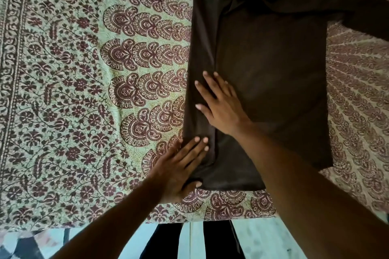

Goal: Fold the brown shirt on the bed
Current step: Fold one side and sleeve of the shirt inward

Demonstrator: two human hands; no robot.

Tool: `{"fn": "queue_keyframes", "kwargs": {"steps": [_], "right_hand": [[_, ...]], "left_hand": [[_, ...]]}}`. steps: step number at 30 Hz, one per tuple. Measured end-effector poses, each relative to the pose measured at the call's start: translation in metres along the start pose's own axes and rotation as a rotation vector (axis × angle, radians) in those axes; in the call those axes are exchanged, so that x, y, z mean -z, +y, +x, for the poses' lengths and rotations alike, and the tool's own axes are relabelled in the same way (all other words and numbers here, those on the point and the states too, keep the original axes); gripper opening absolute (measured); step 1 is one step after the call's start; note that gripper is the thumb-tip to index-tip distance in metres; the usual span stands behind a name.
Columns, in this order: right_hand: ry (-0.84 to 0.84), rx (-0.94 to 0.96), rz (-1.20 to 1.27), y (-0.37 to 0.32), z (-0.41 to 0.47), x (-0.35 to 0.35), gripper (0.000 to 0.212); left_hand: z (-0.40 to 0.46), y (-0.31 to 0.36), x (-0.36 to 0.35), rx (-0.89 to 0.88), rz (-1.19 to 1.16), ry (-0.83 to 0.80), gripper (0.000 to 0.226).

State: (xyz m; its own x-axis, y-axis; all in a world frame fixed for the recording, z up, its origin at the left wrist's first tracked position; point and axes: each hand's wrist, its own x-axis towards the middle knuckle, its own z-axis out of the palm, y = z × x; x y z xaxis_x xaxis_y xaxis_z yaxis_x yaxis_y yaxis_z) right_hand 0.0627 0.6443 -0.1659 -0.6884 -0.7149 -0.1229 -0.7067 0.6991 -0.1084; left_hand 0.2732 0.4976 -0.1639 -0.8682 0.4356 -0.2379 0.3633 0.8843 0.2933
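Note:
The brown shirt (271,73) lies flat on the bed, its hem toward me. Its left side is folded inward as a long strip along the left edge. The right sleeve (362,12) still stretches out to the upper right. My left hand (181,166) presses flat with straight fingers on the strip's lower left corner near the hem. My right hand (219,105) lies flat with spread fingers across the fold line, a little higher up the strip. Neither hand grips the cloth.
The bed is covered by a patterned green and maroon sheet (84,90) that spreads wide to the left. The bed's near edge (210,218) runs below the hem, with pale floor (263,237) and my dark trouser legs beneath it.

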Motion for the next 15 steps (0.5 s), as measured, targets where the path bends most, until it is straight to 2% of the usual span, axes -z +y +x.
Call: {"fn": "queue_keyframes", "kwargs": {"steps": [3,5,7,9,11,15], "right_hand": [[-0.057,0.019,-0.016,-0.013,-0.064,0.0,0.067],[-0.092,0.033,-0.023,-0.021,-0.1,-0.004,0.068],[-0.118,0.021,-0.023,-0.028,-0.125,-0.01,0.068],[-0.135,0.016,-0.024,-0.033,-0.139,-0.015,0.069],[-0.143,0.033,-0.033,-0.035,-0.146,-0.016,0.071],[-0.093,0.076,0.045,-0.029,-0.155,-0.013,0.063]], "left_hand": [[-0.018,0.005,-0.003,-0.073,0.0,-0.025,0.076],[-0.026,0.007,-0.005,-0.102,-0.004,0.022,0.067],[-0.025,0.005,0.001,-0.008,-0.025,0.127,0.061],[-0.015,0.0,0.012,0.152,-0.078,0.183,0.063],[-0.003,-0.007,0.022,0.235,-0.094,0.132,0.072],[0.004,-0.009,0.02,0.185,-0.054,0.022,0.086]]}}
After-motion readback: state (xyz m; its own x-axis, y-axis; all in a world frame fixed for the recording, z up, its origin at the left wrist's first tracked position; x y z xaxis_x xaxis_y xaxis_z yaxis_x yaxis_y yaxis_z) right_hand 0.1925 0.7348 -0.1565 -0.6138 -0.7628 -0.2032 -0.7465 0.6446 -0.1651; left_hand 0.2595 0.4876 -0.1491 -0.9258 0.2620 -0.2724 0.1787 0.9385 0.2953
